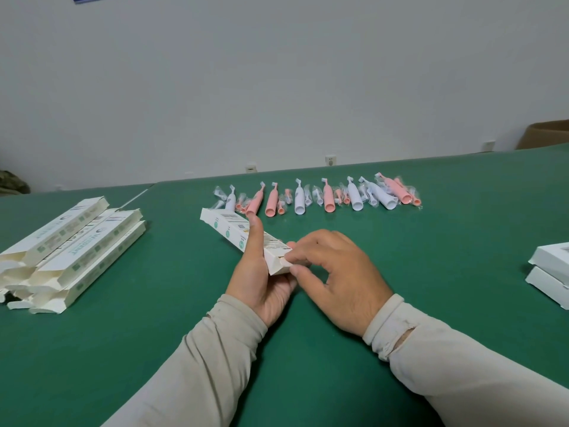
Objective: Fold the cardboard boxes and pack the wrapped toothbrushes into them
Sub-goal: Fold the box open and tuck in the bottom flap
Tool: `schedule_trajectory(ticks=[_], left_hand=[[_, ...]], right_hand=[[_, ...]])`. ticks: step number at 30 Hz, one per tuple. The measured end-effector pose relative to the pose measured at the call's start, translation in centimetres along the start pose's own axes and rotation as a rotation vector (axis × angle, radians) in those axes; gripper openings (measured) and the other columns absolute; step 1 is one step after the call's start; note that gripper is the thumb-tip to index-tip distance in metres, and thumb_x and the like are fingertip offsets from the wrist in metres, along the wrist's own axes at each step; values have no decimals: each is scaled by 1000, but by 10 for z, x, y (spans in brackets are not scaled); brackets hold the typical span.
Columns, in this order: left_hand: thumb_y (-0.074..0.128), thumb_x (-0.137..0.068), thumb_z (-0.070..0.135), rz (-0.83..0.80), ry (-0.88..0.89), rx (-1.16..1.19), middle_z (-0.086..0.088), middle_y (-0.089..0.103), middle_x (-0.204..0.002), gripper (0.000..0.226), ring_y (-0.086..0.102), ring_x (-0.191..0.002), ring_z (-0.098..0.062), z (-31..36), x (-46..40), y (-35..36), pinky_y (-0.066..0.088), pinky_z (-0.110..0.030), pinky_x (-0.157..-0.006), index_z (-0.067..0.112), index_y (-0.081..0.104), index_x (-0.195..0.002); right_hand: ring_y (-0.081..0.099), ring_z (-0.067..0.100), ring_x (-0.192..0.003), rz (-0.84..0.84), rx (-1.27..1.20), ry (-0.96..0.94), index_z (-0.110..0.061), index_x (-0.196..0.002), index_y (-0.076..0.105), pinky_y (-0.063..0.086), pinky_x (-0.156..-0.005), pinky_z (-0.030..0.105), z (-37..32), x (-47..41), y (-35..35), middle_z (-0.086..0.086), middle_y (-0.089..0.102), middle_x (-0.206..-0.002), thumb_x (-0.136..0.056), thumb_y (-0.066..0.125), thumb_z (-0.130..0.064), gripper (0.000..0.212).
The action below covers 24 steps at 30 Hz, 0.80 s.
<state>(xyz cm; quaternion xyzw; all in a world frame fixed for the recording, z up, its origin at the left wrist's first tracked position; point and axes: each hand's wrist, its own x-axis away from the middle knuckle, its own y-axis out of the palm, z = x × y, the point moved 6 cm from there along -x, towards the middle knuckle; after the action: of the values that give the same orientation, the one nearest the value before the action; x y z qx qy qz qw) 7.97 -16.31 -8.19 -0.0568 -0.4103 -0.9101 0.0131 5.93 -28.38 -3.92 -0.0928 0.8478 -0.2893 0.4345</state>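
A long white cardboard box (228,228) with green print lies slanted above the green table (431,241), its far end near the toothbrushes. My left hand (261,278) grips its near part from below, thumb laid along the top. My right hand (335,278) pinches the flap at the box's near end between thumb and fingertips. A row of wrapped pink and white toothbrushes (323,197) lies across the table beyond the box.
A pile of folded-up white boxes with open end flaps (70,251) lies at the left. Two flat white boxes (551,272) are stacked at the right edge. A brown carton (545,135) stands past the table's far right corner.
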Motion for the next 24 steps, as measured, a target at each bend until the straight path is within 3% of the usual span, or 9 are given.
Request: schedule_trajectory(ticks=[3,7,9,12,14,17,19,22,24], left_hand=[[52,-88,70,-25,11,-27,-9,58,-78,85,66,-77,-23,0,2,3,61,-40,-79,13,34,-147],[59,-82,67,-65,-11,-77,-11,66,-88,87,70,-88,-26,-3,2,5,58,-45,-90,7,39,-141],[63,-77,65,-74,-21,-113,-9,63,-102,92,70,-95,-27,-5,3,5,57,-48,-89,13,36,-149],[60,-71,77,-19,-43,-223,-14,67,-95,84,71,-78,-25,-5,5,2,60,-42,-67,14,51,-126],[52,-69,90,106,89,-506,-14,63,-91,80,66,-65,-23,10,7,-5,54,-35,-56,29,57,-120],[62,-76,72,329,484,-1229,4,66,-93,58,66,-80,-20,54,12,-21,52,-33,-71,38,55,-122],[73,-80,54,323,614,-1595,8,61,-106,51,56,-100,-18,66,12,-28,46,-36,-87,39,54,-124],[83,-76,39,293,650,-1702,5,55,-120,56,49,-114,-23,68,9,-33,40,-36,-98,32,58,-126],[86,-74,35,286,690,-1734,3,53,-129,59,48,-120,-24,66,9,-30,36,-34,-103,29,60,-126]], right_hand=[[56,14,-98,15,2,9,-22,-99,77,46,-89,29,0,0,-2,-9,65,-100,-88,73,-19,12],[54,15,-90,34,33,-3,-22,-87,72,48,-80,36,-1,-2,-6,-10,61,-90,-87,74,-26,4],[51,13,-86,49,73,32,-25,-83,65,48,-75,36,1,-2,-8,-12,57,-87,-86,72,-36,13],[50,8,-83,27,85,109,-31,-80,59,46,-73,30,9,1,-8,-15,54,-85,-82,71,-45,19],[53,5,-81,-6,-26,179,-34,-82,58,47,-74,24,17,2,-6,-17,56,-86,-80,73,-43,17],[56,0,-70,134,-320,378,-32,-86,63,44,-67,11,43,1,-14,-21,63,-78,-85,74,-27,12],[53,-2,-62,299,-357,472,-31,-87,63,41,-61,10,62,1,-30,-26,62,-71,-91,68,-22,11],[55,-2,-73,431,-221,424,-33,-90,61,41,-65,9,67,-2,-55,-20,62,-84,-95,60,-18,15],[56,0,-84,392,-75,305,-30,-96,63,43,-73,9,61,-5,-63,-18,61,-94,-95,57,-15,16]])
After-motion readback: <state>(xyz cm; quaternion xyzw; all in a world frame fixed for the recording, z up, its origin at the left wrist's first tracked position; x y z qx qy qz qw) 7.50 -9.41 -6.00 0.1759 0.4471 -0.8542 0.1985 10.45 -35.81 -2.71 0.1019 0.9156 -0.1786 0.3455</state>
